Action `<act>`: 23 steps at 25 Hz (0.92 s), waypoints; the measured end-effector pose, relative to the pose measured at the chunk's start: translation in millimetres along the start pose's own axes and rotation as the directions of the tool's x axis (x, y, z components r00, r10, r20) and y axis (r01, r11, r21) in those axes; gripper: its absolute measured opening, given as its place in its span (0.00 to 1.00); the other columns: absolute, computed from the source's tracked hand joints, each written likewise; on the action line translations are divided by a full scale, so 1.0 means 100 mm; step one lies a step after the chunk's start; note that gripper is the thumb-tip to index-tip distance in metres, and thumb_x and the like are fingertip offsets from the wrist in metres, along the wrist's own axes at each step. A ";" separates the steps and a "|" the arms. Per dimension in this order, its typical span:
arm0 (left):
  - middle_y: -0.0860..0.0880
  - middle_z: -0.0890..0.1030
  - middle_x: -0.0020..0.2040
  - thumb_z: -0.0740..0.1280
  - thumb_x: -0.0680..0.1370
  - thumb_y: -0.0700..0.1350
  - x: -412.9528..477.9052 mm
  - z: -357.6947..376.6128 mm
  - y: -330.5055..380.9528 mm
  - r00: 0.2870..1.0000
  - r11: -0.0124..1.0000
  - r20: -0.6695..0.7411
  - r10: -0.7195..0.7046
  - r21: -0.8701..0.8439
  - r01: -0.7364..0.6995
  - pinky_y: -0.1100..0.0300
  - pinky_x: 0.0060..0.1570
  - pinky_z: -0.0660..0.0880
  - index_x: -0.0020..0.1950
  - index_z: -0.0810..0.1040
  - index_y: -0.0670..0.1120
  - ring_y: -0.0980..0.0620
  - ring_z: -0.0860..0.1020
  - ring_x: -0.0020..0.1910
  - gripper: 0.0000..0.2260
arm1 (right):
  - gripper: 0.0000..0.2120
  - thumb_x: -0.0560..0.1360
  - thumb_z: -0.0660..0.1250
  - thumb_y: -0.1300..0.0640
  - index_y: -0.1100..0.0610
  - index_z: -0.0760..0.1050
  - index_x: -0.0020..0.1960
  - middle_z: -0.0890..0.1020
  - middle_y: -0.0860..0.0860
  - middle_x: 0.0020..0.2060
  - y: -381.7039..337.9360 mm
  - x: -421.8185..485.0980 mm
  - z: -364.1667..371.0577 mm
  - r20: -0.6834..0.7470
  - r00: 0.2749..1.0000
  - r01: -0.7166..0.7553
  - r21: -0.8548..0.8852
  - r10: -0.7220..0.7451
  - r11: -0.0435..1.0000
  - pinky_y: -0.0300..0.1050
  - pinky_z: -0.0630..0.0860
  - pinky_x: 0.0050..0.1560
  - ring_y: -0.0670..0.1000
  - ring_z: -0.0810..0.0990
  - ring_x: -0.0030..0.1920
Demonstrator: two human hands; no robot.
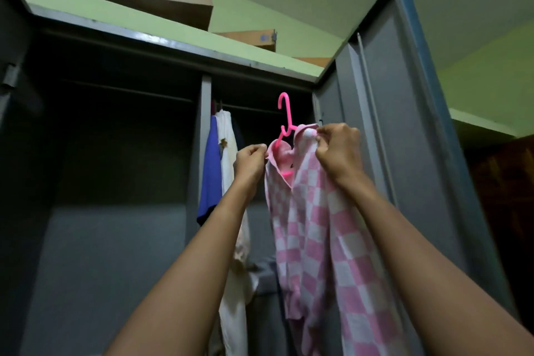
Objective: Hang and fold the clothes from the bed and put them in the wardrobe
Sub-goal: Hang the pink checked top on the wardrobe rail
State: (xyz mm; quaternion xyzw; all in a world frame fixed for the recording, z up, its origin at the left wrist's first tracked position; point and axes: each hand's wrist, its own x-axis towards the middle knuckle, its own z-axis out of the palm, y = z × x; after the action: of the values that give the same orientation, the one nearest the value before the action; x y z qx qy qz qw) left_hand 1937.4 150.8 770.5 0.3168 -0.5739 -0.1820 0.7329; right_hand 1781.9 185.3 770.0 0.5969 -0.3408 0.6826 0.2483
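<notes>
pink shirt [318, 225] on hanger [284, 113], box [161, 6] perhaps 'monitor'

Above the fingers [325, 136], a stretch of dark metal rail [254, 109] lies open. Left of them hang a blue garment [209, 170] and a white garment [228, 153]; close on their right stands the grey steel wardrobe wall [328, 95].

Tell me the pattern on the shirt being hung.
Pink and white checks on the shirt, clearest in the head view.

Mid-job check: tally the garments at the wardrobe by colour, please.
Pink-and-white checked shirt: 1, on pink hanger, held by left hand and right hand
Blue garment: 1, hanging
White garment: 1, hanging
Total: 3
</notes>
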 end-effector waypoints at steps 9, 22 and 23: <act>0.45 0.76 0.59 0.63 0.78 0.44 1.16 -0.37 -0.44 0.898 0.841 -0.129 0.420 0.427 -0.332 0.58 0.64 0.68 0.67 0.72 0.44 0.49 0.73 0.60 0.17 | 0.09 0.74 0.61 0.66 0.65 0.80 0.48 0.82 0.63 0.47 0.43 0.85 1.50 -0.054 0.998 -0.033 0.150 0.042 0.988 0.46 0.74 0.44 0.63 0.79 0.50; 0.49 0.59 0.76 0.57 0.80 0.56 2.45 -0.75 -0.96 0.855 0.814 -0.253 0.453 0.509 -0.281 0.45 0.71 0.60 0.76 0.54 0.50 0.47 0.61 0.73 0.28 | 0.10 0.74 0.61 0.66 0.65 0.80 0.50 0.81 0.63 0.50 0.72 1.73 3.46 0.025 0.997 -0.076 0.315 0.072 0.946 0.50 0.77 0.52 0.62 0.79 0.53; 0.49 0.60 0.76 0.57 0.80 0.56 2.48 -0.76 -0.98 0.847 0.816 -0.263 0.462 0.501 -0.290 0.45 0.71 0.60 0.76 0.54 0.50 0.48 0.61 0.73 0.28 | 0.10 0.74 0.61 0.66 0.66 0.80 0.49 0.81 0.64 0.49 0.73 1.77 3.55 0.023 0.997 -0.076 0.311 0.072 0.947 0.50 0.77 0.51 0.63 0.79 0.53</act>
State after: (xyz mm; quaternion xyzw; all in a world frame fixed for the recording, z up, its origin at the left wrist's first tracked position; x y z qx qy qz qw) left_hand 2087.6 -57.8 874.2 0.3813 -0.5019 0.1681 0.7579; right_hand 1927.8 -143.8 951.5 0.6194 -0.2524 0.7331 0.1231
